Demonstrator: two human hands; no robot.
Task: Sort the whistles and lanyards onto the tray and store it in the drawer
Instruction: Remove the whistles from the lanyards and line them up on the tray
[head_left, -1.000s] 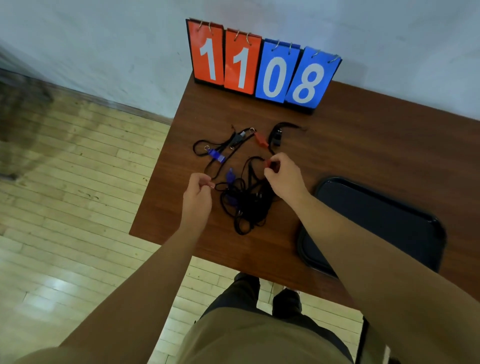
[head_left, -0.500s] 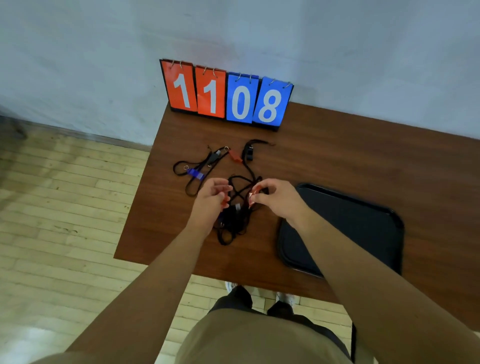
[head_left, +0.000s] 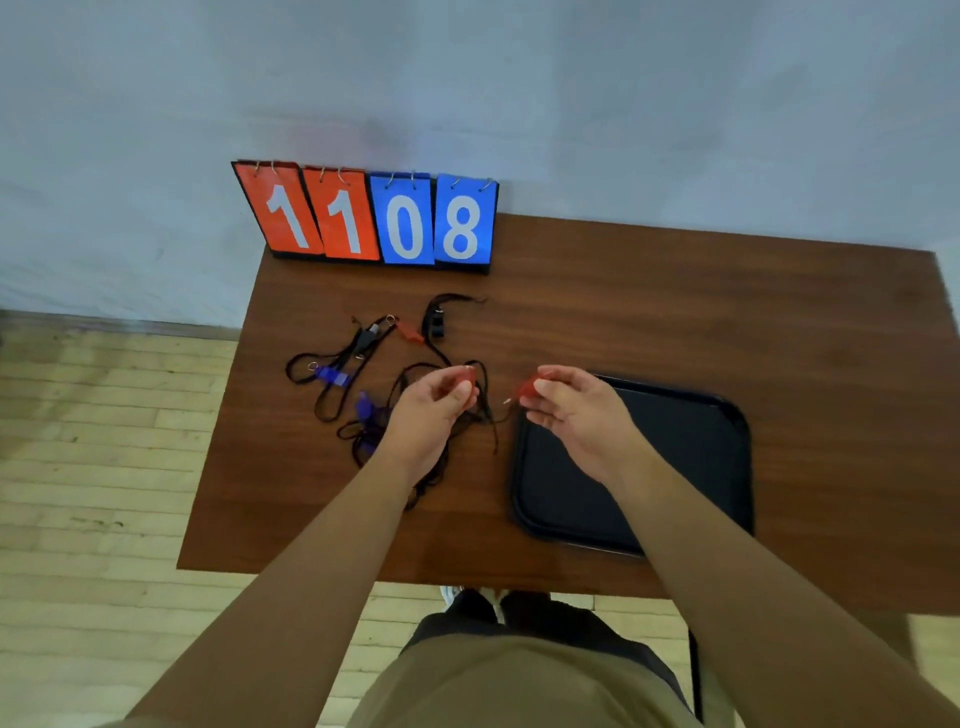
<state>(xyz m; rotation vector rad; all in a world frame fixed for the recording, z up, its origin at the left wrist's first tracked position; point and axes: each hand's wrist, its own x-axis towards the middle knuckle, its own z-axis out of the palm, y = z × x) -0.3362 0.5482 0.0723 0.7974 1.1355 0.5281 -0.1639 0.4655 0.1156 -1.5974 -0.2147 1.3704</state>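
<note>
Red whistle (head_left: 531, 387) pinched in R hand (head_left: 576, 415), over left edge of black tray (head_left: 727, 467). L hand (head_left: 431, 415) grips a second red piece (head_left: 466, 373), blurred, above black lanyard tangle (head_left: 487, 408). Blue whistle (head_left: 332, 375) loose on wooden table (head_left: 623, 312), left of hands. Flip scoreboard (head_left: 363, 218) at back, 11-08.

One tray (head_left: 675, 467), one scoreboard (head_left: 363, 218), two hands (head_left: 426, 415) (head_left: 576, 415), at least two blue whistles (head_left: 330, 375) (head_left: 365, 404).

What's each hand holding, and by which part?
Right hand pinches a red whistle by its body, ring end free. Left hand pinches another red piece; part unclear.
</note>
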